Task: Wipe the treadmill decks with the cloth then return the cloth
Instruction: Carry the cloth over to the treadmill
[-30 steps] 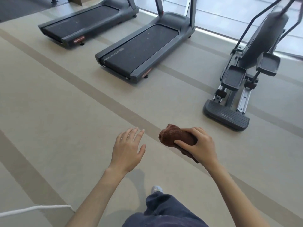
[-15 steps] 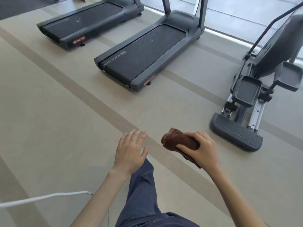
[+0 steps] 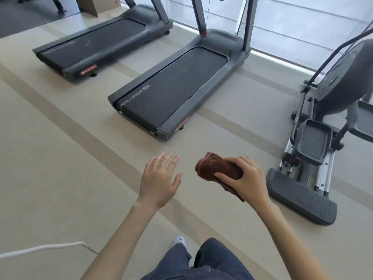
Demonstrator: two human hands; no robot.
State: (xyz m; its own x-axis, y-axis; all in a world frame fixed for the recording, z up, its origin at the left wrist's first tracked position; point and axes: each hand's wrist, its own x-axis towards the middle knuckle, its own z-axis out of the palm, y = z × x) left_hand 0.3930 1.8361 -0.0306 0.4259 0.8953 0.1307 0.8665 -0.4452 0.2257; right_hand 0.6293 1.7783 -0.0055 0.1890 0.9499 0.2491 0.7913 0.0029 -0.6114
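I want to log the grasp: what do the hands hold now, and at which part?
The right hand grips the folded brown cloth around its rear half; the front fold sticks out. The left hand holds nothing.

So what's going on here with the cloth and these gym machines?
A person stands in a gym. Their right hand grips a bunched brown cloth; the left hand is open and empty. Ahead, the nearer treadmill shows pale specks on its belt, with the farther treadmill beyond. The cloth touches neither, so no wiping is under way.
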